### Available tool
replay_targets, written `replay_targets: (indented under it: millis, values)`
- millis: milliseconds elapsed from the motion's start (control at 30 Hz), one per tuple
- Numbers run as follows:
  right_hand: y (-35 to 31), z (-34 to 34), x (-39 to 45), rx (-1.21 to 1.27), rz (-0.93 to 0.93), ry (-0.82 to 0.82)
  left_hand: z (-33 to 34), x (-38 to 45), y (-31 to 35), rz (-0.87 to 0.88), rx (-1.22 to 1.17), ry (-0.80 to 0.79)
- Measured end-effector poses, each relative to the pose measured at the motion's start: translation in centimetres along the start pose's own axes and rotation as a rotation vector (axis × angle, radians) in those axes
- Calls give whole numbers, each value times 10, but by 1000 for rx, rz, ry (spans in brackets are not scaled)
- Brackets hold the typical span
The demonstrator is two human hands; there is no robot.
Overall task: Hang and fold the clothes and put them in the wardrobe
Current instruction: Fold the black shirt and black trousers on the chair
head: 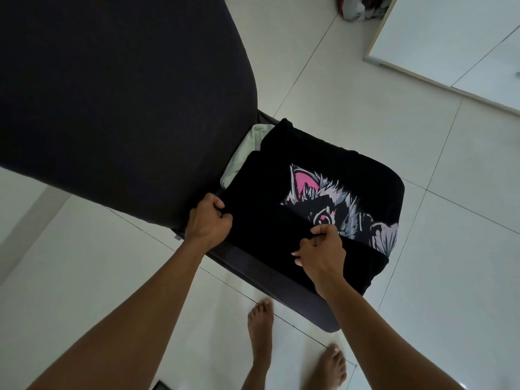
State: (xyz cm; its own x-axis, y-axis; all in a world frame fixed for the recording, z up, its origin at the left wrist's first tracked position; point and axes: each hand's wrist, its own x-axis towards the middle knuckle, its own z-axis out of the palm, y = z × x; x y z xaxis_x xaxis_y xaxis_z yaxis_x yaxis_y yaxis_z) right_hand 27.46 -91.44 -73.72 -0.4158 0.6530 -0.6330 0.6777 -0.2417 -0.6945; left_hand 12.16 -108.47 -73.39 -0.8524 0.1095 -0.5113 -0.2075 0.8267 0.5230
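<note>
While I watched through the head camera, the black T-shirt lay part-folded on the dark seat near the centre of view, its pink and grey animal print half covered by a fold, so I could not make out the whole design. My left hand gripped the shirt's edge at about nine o'clock of the garment, fingers curled tight round the cloth. My right hand pinched a fold at about six o'clock, fingers bent on the fabric. A pale green cloth peeked from under the shirt at ten o'clock, mostly hidden. The dark chair back filled the view from nine to twelve o'clock and blocked whatever lay behind it. At one o'clock a heap of clothes was cut off by the frame. Bare feet stood on the white tiled floor at six o'clock.
</note>
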Motion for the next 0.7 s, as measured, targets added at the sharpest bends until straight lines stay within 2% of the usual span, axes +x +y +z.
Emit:
replay_targets:
  millis: [100, 233, 333, 400, 467, 567, 700]
  values:
    - [5, -1, 3, -295, -87, 6, 4, -1, -4, 3, 148, -104]
    - [-2, -1, 4, -550, -235, 84, 15, 0, 12, 303, 177, 107]
    - [-7, -2, 13, -710, -279, 55, 21, 11, 36, 469, 283, 60]
    - [-9, -5, 21, -770, -298, 54, 25, 20, 48, 447, 415, -5]
    - [-10, -9, 27, -788, -311, 44, 28, 27, 54, 382, 484, 10]
    - [-11, -15, 32, -790, -326, 40, 32, 31, 53, 335, 490, 67]
    - [-14, -18, 28, -847, -380, 3, 33, 21, 54, 393, 453, 151]
